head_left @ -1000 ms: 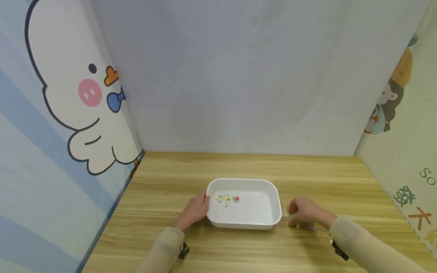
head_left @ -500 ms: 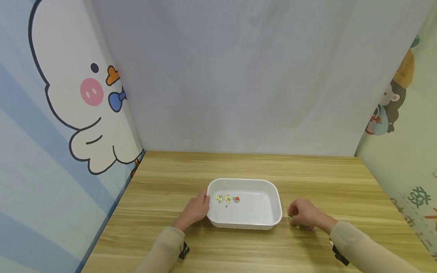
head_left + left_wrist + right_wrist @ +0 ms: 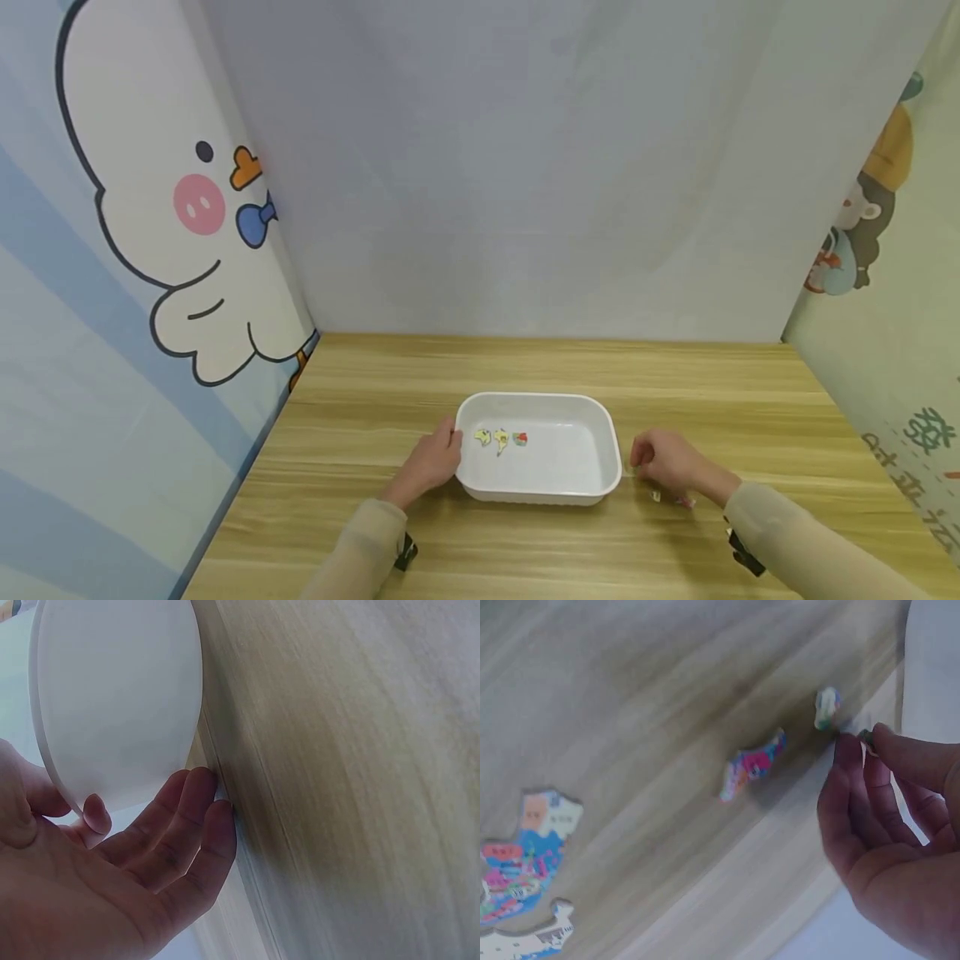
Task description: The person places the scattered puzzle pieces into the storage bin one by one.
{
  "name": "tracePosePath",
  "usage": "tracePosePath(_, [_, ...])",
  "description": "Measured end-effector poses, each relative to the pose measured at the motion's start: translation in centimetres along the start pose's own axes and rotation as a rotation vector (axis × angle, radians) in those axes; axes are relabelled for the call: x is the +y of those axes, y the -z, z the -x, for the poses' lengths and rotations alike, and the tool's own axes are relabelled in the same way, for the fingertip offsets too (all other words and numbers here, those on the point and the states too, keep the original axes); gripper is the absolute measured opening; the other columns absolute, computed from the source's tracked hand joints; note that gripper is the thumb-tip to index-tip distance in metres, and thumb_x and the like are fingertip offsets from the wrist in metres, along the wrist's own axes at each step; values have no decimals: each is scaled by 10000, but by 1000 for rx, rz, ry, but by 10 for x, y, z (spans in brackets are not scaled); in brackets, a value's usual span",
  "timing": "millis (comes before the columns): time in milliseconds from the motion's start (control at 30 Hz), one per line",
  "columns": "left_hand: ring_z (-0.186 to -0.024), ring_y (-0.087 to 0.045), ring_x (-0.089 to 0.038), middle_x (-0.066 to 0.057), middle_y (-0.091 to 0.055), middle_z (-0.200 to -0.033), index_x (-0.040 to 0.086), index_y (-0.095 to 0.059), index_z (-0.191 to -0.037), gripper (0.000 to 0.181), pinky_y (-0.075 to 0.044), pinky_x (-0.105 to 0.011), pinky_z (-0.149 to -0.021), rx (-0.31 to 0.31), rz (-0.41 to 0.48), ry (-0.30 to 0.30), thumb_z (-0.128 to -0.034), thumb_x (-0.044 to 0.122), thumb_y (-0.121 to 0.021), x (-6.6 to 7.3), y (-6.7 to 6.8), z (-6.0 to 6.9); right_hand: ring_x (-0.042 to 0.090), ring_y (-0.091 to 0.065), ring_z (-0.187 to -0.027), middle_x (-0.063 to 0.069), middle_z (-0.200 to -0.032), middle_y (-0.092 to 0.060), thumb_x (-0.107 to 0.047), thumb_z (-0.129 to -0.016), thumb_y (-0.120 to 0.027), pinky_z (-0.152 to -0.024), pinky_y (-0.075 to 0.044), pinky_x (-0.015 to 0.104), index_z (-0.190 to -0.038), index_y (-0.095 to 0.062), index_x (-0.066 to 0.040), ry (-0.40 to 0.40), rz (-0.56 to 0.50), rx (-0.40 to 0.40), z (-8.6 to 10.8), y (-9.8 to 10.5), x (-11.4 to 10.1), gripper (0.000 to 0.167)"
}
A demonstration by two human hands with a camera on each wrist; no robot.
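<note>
A white plastic tray (image 3: 536,497) stands on the table, and my left hand (image 3: 431,460) grips its left rim. In the left wrist view the thumb and index finger pinch the tray's rim while the other fingers stay loosely bent beside the wall. Inside the tray lie two yellowish puzzle pieces (image 3: 501,439) and a red and green piece (image 3: 521,438). Just right of the tray, my right hand (image 3: 671,461) pinches a small greenish puzzle piece (image 3: 867,739) between thumb and fingertip. The fingers partly hide it.
Under the right hand lie a small whitish piece (image 3: 827,708) and a pink and purple piece (image 3: 752,766). Larger colourful pieces (image 3: 536,851) lie farther off in the right wrist view. A grey-white curtain (image 3: 540,208) hangs behind the wooden table (image 3: 375,367), with printed cloths at both sides.
My right hand has shifted slightly up and toward the tray with the small piece, showing more of the pieces beneath it. My left hand keeps its hold on the tray.
</note>
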State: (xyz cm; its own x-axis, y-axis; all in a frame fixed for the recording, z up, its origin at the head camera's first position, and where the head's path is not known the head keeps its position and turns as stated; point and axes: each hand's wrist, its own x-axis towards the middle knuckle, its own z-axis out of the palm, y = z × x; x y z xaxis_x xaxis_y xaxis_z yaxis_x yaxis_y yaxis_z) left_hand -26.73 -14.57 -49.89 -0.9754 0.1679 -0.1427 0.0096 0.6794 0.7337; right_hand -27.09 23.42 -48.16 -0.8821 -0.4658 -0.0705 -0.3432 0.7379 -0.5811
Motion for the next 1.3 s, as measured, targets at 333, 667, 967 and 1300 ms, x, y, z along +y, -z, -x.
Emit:
tracePosePath(333, [-609, -463, -187, -67, -489, -741, 68, -439, -1029, 155, -377, -313, -529, 7, 0, -4, -1038, 186, -339, 0, 1, 1, 260, -606, -596, 108, -704, -609, 141, -732, -628, -520, -519, 352, -796, -623, 49, -114, -170, -9, -6, 15, -2, 112])
tracePosePath(667, [-609, -468, -195, -72, -496, -749, 60, -442, -1040, 164, -383, -320, -530, 1, 21, -9, -1036, 183, -333, 0, 0, 0, 205, -593, -704, 100, -791, -647, 97, -722, -655, -576, -489, 325, -827, -650, 36, -24, -49, 32, -11, 27, -2, 121])
tracePosePath(967, [-606, -466, -199, -75, -499, -753, 64, -437, -1042, 160, -386, -326, -530, -10, 28, -8, -1036, 184, -330, 0, 1, 0, 258, -635, -731, 163, -846, -671, 124, -763, -619, -590, -516, 348, -901, -685, 69, -17, -36, 53, -13, 46, -11, 162])
tracePosePath(1300, [-598, -464, -197, -73, -499, -741, 68, -439, -1016, 160, -384, -323, -529, -1, 25, -16, -1035, 185, -332, 1, 0, 1, 235, -646, -724, 137, -842, -678, 71, -794, -660, -567, -513, 326, -917, -684, 57, -27, -38, 94, -19, 54, -16, 127])
